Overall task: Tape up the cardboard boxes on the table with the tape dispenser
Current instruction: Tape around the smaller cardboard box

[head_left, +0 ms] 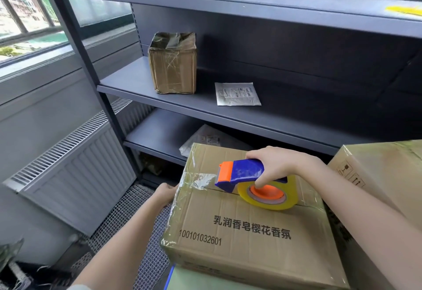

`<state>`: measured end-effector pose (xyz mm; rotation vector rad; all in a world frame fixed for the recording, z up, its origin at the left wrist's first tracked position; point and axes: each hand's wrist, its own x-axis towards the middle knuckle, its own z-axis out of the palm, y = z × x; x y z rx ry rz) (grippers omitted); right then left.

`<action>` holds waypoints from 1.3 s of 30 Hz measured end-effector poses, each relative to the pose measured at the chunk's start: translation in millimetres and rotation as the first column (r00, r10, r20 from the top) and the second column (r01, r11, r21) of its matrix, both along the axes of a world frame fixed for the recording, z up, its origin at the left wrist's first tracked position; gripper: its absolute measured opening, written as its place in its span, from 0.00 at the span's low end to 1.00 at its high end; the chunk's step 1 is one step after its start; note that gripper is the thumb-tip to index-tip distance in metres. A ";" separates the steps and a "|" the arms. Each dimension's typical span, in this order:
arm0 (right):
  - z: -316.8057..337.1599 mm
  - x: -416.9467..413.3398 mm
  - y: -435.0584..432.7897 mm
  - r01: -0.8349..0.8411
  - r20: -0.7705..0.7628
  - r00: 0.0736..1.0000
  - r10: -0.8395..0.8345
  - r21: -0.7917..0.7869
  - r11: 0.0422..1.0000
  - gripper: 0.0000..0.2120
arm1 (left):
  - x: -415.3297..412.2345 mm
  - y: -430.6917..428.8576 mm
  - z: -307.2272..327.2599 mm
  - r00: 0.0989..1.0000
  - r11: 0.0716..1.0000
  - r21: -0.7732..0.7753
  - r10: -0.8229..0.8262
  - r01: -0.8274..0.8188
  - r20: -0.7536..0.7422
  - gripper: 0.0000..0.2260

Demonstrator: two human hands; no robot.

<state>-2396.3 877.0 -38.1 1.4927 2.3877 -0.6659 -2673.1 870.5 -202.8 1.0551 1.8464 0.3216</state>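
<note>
A brown cardboard box [246, 228] with black printed characters lies in front of me, low in the view. My right hand [276, 164] grips a blue and orange tape dispenser [242, 173] that rests on the box's top seam, its yellowish tape roll [269, 196] lying on the lid. A strip of clear tape [198, 182] runs from the dispenser's blade to the box's left edge. My left hand [164, 192] holds the box's left side, its fingers partly hidden behind the edge. A second cardboard box [383, 175] stands at the right.
Dark grey metal shelves [159, 98] stand right behind the box. On them are a small taped cardboard box [173, 63], a white packet [237, 94] and, lower, a plastic mailer [205, 139]. A radiator [75, 175] and window are at the left, over a mesh floor [127, 219].
</note>
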 end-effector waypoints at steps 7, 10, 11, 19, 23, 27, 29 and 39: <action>-1.9 -4.4 5.3 -0.031 0.032 0.999 0.031 -0.008 0.999 0.21 | 10.6 7.0 33.5 0.992 0.981 0.159 0.104 -0.114 0.068 0.22; -0.4 -10.0 5.2 -0.060 0.061 0.996 0.059 0.010 0.998 0.20 | 29.0 -6.6 31.3 0.979 0.973 0.224 -0.010 0.056 -0.202 0.20; 0.4 -11.9 4.7 -0.067 0.068 0.996 0.066 0.018 0.998 0.19 | 33.3 -10.5 29.1 0.970 0.965 0.255 -0.002 0.067 -0.245 0.19; -0.2 -30.9 8.5 -0.059 0.099 0.993 0.057 0.020 0.998 0.19 | 27.6 0.9 28.9 0.943 0.940 0.333 0.043 0.074 -0.330 0.18; -1.1 -42.7 10.5 -0.031 0.069 0.997 0.030 0.017 0.999 0.18 | 13.2 16.1 29.4 0.950 0.944 0.324 0.040 0.066 -0.310 0.17; 0.9 -48.3 11.7 -0.028 0.079 0.996 0.028 0.004 1.000 0.18 | 18.9 11.5 35.9 0.888 0.872 0.430 -0.011 0.234 -0.461 0.10; 1.6 -48.4 11.8 -0.034 0.080 0.996 0.035 -0.013 0.999 0.19 | 25.6 5.2 31.8 0.846 0.708 0.551 -0.123 0.442 -0.520 0.19; 0.8 -37.2 7.3 -0.020 0.125 0.992 0.023 -0.025 0.999 0.23 | 34.8 -3.7 22.0 0.554 0.587 0.279 -0.361 0.760 -0.750 0.38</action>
